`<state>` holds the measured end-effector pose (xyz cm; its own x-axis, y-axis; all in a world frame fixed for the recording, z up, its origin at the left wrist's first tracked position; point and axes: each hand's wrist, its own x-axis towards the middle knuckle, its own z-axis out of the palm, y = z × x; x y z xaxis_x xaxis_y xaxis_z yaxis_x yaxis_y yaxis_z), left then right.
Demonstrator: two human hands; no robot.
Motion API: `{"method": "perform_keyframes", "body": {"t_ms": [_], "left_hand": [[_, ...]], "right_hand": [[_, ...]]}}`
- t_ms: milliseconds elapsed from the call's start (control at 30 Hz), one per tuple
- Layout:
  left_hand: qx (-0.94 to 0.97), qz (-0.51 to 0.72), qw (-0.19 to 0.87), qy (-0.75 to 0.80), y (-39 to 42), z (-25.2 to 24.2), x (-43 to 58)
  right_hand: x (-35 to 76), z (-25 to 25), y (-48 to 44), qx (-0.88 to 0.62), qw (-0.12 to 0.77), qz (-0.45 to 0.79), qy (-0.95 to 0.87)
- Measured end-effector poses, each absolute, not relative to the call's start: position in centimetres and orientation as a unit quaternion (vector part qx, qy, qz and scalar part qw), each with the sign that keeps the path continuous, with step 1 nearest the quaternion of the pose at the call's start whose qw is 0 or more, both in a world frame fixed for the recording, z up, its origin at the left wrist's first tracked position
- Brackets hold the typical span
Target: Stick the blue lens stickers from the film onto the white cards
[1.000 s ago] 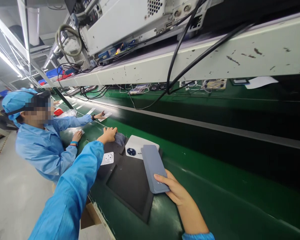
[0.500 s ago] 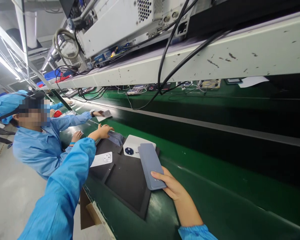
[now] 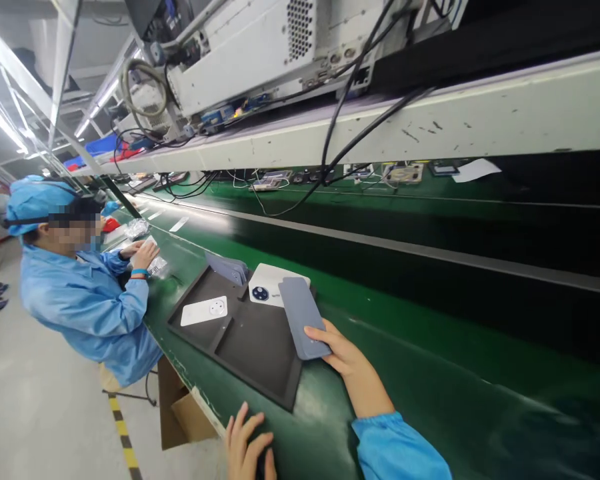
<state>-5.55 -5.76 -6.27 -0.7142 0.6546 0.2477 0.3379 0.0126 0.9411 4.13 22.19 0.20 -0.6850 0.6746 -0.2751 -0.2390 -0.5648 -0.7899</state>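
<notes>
Right hand (image 3: 343,347) grips the near end of the grey-blue cover (image 3: 303,317), thumb on top; long axis runs forward and slightly left of that hand. Left hand (image 3: 250,447) open, fingers spread, near the tabletop (image 3: 320,427) edge, well apart from the cover. Tray (image 3: 255,340) sits ahead of left hand, between it and the cover stack (image 3: 227,269). White box (image 3: 280,285) just beyond the cover's far end; contact unclear.
</notes>
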Motion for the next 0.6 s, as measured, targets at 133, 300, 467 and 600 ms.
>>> {"method": "perform_keyframes", "body": {"t_ms": [133, 300, 467, 600], "left_hand": [[0.309, 0.662, 0.276, 0.624, -6.2, -3.9, -6.1], [0.178, 0.696, 0.6, 0.351, -4.5, 2.8, -10.0], [0.152, 0.536, 0.756, 0.343, -5.2, 3.6, -12.3], [0.121, 0.437, 0.805, 0.383, -6.2, 0.9, -9.5]], "right_hand": [[5.0, 5.2, 20.5, -0.254, 0.249, 0.816, -0.455], [5.4, 11.7, 14.8, -0.189, 0.103, 0.799, -0.561], [6.4, 11.7, 10.5, -0.18, -0.106, 0.765, -0.609], [10.0, 8.9, 9.9, -0.216, -0.226, 0.731, -0.607]]}}
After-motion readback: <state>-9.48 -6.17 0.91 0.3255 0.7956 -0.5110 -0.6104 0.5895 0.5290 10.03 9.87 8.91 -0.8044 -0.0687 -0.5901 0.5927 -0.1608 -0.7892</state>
